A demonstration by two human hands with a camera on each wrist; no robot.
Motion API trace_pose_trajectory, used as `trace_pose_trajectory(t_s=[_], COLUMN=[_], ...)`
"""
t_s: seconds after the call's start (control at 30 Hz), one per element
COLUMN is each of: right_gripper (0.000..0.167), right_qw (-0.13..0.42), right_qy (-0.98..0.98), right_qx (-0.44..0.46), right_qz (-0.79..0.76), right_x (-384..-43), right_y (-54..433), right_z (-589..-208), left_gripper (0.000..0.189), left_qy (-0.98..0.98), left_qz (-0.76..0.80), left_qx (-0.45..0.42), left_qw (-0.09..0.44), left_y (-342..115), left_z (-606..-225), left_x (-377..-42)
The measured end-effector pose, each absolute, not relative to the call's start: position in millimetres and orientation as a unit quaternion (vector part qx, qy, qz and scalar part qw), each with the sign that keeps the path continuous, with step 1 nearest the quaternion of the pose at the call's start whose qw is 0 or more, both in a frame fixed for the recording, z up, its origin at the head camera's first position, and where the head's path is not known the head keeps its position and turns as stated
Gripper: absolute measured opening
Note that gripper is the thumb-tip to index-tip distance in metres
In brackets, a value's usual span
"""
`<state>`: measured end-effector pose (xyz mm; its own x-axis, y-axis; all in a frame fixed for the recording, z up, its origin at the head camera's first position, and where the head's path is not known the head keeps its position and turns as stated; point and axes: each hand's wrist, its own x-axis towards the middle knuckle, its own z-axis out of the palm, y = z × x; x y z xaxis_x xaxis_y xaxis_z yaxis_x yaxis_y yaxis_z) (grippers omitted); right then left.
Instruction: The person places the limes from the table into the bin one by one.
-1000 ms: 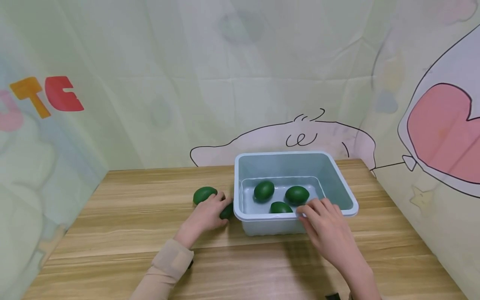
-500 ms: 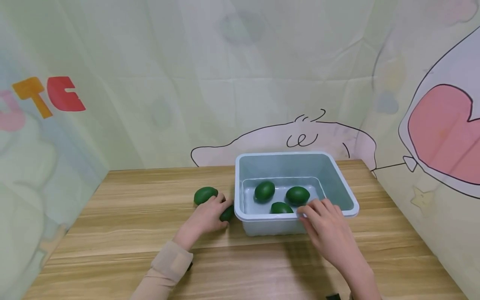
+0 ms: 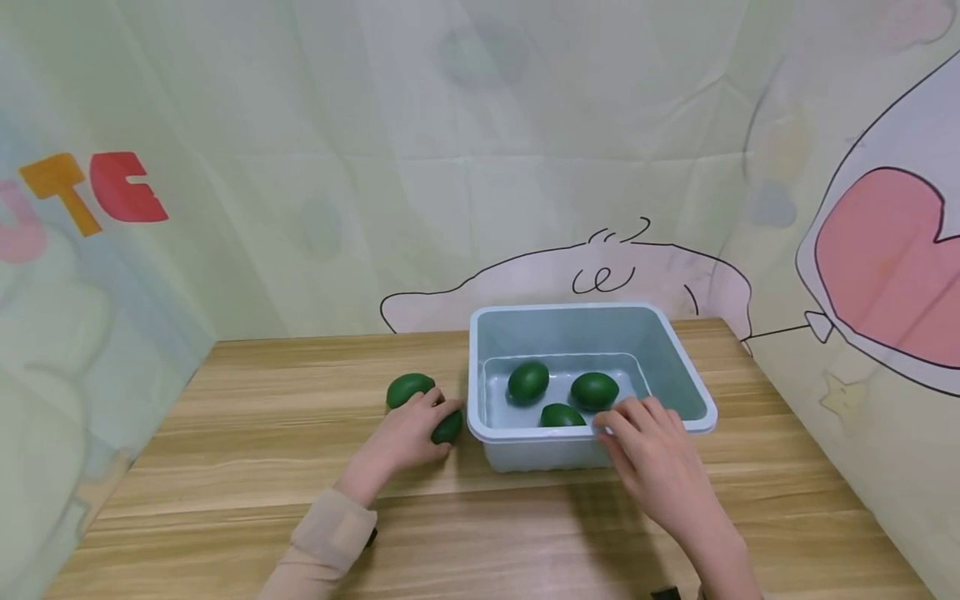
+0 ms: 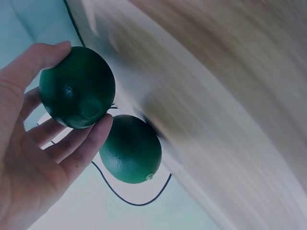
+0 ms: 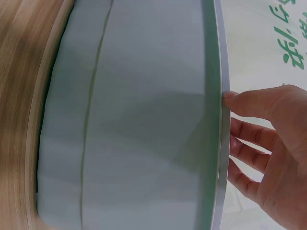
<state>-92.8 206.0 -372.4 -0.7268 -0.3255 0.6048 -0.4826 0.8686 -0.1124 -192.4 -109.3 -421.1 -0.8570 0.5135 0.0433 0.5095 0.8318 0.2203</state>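
My left hand [image 3: 405, 435] grips a dark green lime [image 4: 77, 87] between thumb and fingertips, just left of the pale blue plastic tub [image 3: 547, 450]. Right behind its fingers lies a second lime [image 3: 409, 389] on the table; in the left wrist view this other lime [image 4: 131, 149] shows a small pale stem nub. My right hand [image 3: 660, 462] pinches the tub's near rim [image 5: 223, 139], thumb on the outer side and fingers over the inner edge. Inside the tub are three limes [image 3: 528, 382], the nearest one partly hidden by the front rim.
The tub stands on a wood-grain table [image 3: 262, 433], toward its back right. A printed cloth backdrop [image 3: 337, 167] with cartoon drawings rises behind the table and along both sides.
My left hand has shifted slightly left and toward me with the lime, opening a small gap to the tub. The right hand and the tub stay in place.
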Motion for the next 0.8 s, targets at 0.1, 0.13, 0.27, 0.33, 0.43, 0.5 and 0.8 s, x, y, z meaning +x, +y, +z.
trace_pose_trajectory(t_s=[0.1,0.13,0.27,0.33,0.43,0.5,0.8], right_gripper=[0.015,0.015,0.014,0.013,0.013,0.014,0.015], right_qw=[0.301,0.302,0.305,0.305,0.305,0.304,0.296], right_qy=[-0.918,-0.917,-0.916,-0.916,-0.916,-0.916,-0.921], right_qx=[0.221,0.222,0.225,0.226,0.225,0.224,0.218], right_qz=[0.133,0.133,0.131,0.132,0.133,0.134,0.130], right_x=[-93.0,-93.0,-93.3,-93.2,-93.0,-93.1,-93.2], right_y=[206.3,206.4,207.0,207.1,207.2,207.0,206.9], right_z=[-372.9,-373.1,-373.6,-373.7,-373.4,-373.1,-372.7], left_gripper=[0.057,0.057,0.056,0.056,0.057,0.057,0.057], left_qy=[0.958,0.958,0.961,0.963,0.965,0.965,0.964], left_qz=[0.119,0.122,0.136,0.141,0.149,0.155,0.173], left_qx=[0.262,0.259,0.240,0.231,0.217,0.210,0.201], left_qw=[0.007,0.006,-0.004,-0.006,-0.005,-0.006,-0.032], left_y=[-111.2,-112.0,-114.9,-116.3,-118.0,-118.9,-124.1], left_z=[-420.2,-419.5,-415.1,-413.1,-410.5,-409.0,-404.6], left_x=[-190.4,-189.4,-185.3,-183.5,-181.4,-180.2,-176.5])
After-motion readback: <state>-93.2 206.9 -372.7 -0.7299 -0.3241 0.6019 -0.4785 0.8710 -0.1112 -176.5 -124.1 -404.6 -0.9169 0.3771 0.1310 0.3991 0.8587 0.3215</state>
